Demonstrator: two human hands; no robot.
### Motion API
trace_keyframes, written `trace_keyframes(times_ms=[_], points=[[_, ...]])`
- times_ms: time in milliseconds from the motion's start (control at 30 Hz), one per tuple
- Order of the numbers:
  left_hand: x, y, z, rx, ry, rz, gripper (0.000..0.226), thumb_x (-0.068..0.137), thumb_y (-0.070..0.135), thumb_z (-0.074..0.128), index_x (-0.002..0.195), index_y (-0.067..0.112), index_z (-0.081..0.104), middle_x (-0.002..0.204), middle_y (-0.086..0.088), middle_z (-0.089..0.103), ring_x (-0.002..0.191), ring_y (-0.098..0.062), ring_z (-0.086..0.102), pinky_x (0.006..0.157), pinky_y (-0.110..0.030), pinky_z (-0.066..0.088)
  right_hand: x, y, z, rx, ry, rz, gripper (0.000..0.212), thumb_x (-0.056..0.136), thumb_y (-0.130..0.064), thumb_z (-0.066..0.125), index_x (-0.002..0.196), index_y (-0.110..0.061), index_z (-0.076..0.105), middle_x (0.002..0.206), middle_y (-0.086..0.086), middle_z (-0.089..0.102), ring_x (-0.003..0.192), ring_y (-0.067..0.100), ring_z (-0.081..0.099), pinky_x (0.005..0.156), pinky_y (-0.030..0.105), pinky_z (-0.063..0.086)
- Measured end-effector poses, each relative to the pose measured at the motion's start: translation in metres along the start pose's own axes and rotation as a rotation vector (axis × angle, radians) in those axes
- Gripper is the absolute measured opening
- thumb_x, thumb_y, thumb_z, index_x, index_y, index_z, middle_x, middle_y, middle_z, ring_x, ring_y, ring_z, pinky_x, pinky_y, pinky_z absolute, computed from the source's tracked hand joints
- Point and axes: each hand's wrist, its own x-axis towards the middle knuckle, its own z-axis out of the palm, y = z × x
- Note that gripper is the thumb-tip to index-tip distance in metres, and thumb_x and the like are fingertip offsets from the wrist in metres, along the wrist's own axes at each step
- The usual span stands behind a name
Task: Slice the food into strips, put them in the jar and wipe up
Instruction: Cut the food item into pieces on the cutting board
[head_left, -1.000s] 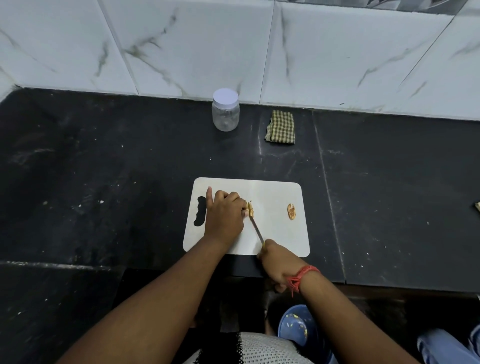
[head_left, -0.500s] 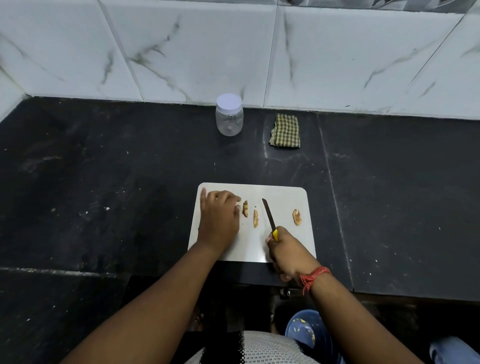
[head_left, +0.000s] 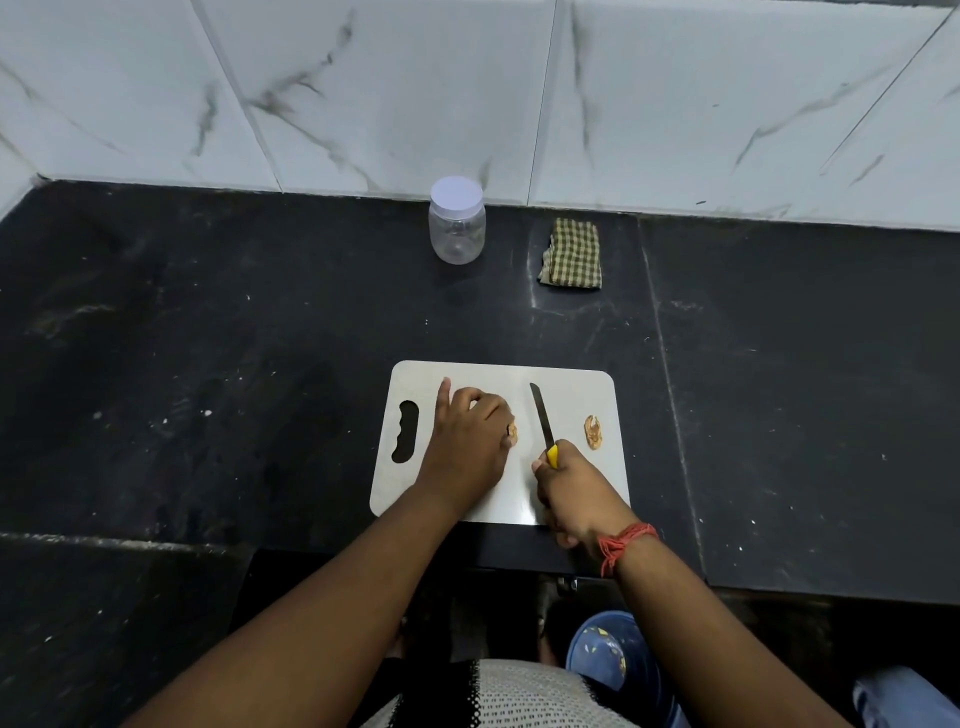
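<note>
A white rectangular plastic cutting board (head_left: 467, 499) with a handle slot at its left end lies on the black stone countertop (head_left: 208, 338), close to the counter's near edge. The left hand (head_left: 470, 441) rests on the board's left-centre, knuckles up and fingers curled down over a small tan piece of food (head_left: 512, 432), of which only the right edge shows past the fingertips; the little finger is extended away toward the far edge of the board. The right hand (head_left: 576, 491) is closed around the yellow handle of a small dark-bladed knife (head_left: 542, 418), with only a short stretch of handle visible above the fist. The blade points away from the person, lies between the two hands, and stands apart from the covered food; whether its edge touches the board cannot be told. A red thread band (head_left: 621, 545) circles the right wrist. A second tan, curled food piece (head_left: 593, 432) lies alone near the board's right edge, just right of the knife hand. At the back of the counter, near the white marbled wall tiles (head_left: 467, 88), stands a clear plastic jar (head_left: 457, 228), upright, its white lid on. A folded green-and-cream checked cloth (head_left: 571, 253) lies to the jar's right, apart from it.
</note>
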Motion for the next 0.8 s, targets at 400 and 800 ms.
trace_keyframes(times_ms=[400,800], points=[[-0.007,-0.005,0.006,0.000,0.038,0.057,0.030,0.093,0.025,0.057,0.121,0.018,0.064,0.127,0.002,0.062,0.121,-0.023,0.051,0.122,-0.057,0.015,0.000,0.003,-0.007,-0.018,0.012,-0.016,0.017,0.102,-0.028,0.039,0.096,-0.012,0.041,0.077,0.014,0.046,0.048,0.019,0.039,0.040,0.024,0.035],[0.005,-0.019,-0.005,0.227,0.056,0.041,0.022,0.093,0.025,0.055,0.106,0.018,0.071,0.133,-0.007,0.061,0.125,-0.032,0.050,0.118,-0.062,0.018,-0.003,-0.001,-0.011,-0.006,0.006,-0.021,0.016,0.102,-0.026,0.039,0.094,-0.013,0.040,0.077,0.013,0.045,0.049,0.019,0.038,0.040,0.025,0.033]])
